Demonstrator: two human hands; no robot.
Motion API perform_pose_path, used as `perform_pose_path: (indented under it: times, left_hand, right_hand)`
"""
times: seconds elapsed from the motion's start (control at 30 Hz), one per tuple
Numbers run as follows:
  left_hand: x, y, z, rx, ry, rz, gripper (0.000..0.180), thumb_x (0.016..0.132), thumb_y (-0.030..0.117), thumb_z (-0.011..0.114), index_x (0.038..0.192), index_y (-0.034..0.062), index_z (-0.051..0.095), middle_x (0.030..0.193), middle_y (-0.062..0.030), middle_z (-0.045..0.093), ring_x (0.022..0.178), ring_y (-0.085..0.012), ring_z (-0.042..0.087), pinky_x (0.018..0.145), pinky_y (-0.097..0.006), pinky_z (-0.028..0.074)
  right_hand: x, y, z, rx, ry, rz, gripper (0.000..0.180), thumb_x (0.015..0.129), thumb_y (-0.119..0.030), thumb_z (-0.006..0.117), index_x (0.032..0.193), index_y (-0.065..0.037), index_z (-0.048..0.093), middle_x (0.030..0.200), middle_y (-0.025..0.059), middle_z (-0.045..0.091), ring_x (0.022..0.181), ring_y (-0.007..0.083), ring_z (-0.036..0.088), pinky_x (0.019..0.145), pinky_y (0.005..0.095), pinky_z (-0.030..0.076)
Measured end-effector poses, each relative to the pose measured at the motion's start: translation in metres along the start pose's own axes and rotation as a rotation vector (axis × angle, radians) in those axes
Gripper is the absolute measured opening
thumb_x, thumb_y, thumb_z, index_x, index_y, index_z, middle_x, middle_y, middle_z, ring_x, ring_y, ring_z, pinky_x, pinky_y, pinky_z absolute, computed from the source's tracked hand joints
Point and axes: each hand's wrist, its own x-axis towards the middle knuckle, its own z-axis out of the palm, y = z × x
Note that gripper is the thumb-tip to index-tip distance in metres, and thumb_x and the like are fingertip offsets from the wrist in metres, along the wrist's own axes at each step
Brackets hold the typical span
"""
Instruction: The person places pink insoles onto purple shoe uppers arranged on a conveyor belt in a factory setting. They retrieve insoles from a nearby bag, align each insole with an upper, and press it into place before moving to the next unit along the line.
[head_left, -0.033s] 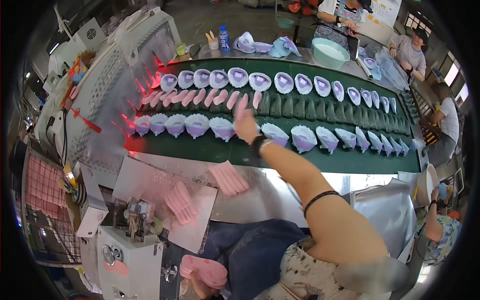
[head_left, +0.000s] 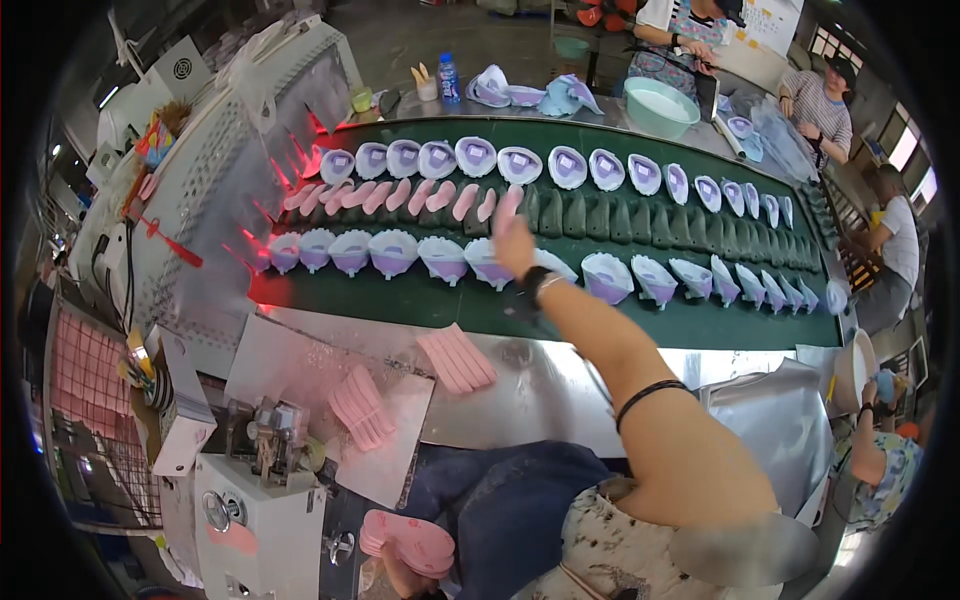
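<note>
At the lower edge my left hand (head_left: 402,574) is closed on a stack of pink insoles (head_left: 415,540). My right hand (head_left: 514,250) reaches over the green conveyor belt (head_left: 400,300), its fingers closed at the lower end of a single pink insole (head_left: 510,203) on the row of shoe lasts. The dark green lasts (head_left: 575,215) run along the belt's middle; those to the left of my right hand carry pink insoles (head_left: 463,202). White and lilac shoe uppers lie in a far row (head_left: 476,156) and a near row (head_left: 394,254); my right forearm partly hides one near upper.
Two bundles of pink strips (head_left: 457,358) lie on the metal ledge (head_left: 560,395) before me. A white machine (head_left: 262,520) stands at lower left. Across the belt are a blue bottle (head_left: 448,78) and a pale green basin (head_left: 661,106). Several people work beyond and at right.
My right hand has moved right from one insole to the neighbouring one on the lasts. The left hand stays on its stack.
</note>
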Motion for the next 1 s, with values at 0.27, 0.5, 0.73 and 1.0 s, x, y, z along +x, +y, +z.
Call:
perform_pose_path:
  times: [0.27,0.5,0.73,1.0]
  left_hand:
    - [0.006,-0.002,0.047,0.062,-0.078,-0.05,0.046,0.09,0.039,0.051,0.126,0.01,0.045,0.107,-0.0125,0.059,0.09,-0.0263,0.06,0.072,-0.04,0.051]
    - [0.025,-0.012,0.032,-0.064,0.025,0.019,0.032,0.086,0.019,0.054,0.112,0.0007,0.054,0.11,-0.0166,0.056,0.102,-0.032,0.058,0.087,-0.045,0.049]
    - [0.024,-0.001,-0.011,0.639,-0.009,0.546,0.029,0.091,0.019,0.053,0.115,0.0017,0.053,0.105,-0.0113,0.061,0.099,-0.0262,0.061,0.085,-0.038,0.05]
    - [-0.021,0.01,0.008,-0.181,-0.055,0.096,0.041,0.088,0.013,0.05,0.126,-0.001,0.043,0.114,-0.0163,0.056,0.113,-0.0347,0.055,0.097,-0.044,0.045]
  right_hand:
    - [0.092,0.142,-0.065,0.067,0.126,0.007,0.033,0.069,-0.012,0.063,0.1,0.0,0.065,0.083,0.0193,0.067,0.077,0.0337,0.065,0.07,0.0405,0.052]
    - [-0.152,-0.104,-0.009,0.372,-0.777,-0.278,0.02,0.089,-0.021,0.053,0.089,-0.002,0.059,0.07,0.013,0.062,0.066,0.0257,0.06,0.059,0.0382,0.047]
    - [-0.335,-0.16,-0.049,0.323,-1.37,-0.564,0.034,0.091,-0.032,0.05,0.093,-0.001,0.063,0.086,0.0208,0.064,0.078,0.035,0.063,0.069,0.0423,0.048]
    - [-0.295,-0.187,0.048,0.554,-1.511,0.153,0.027,0.084,-0.014,0.061,0.106,0.0,0.058,0.079,0.011,0.066,0.064,0.015,0.064,0.052,0.0248,0.05]
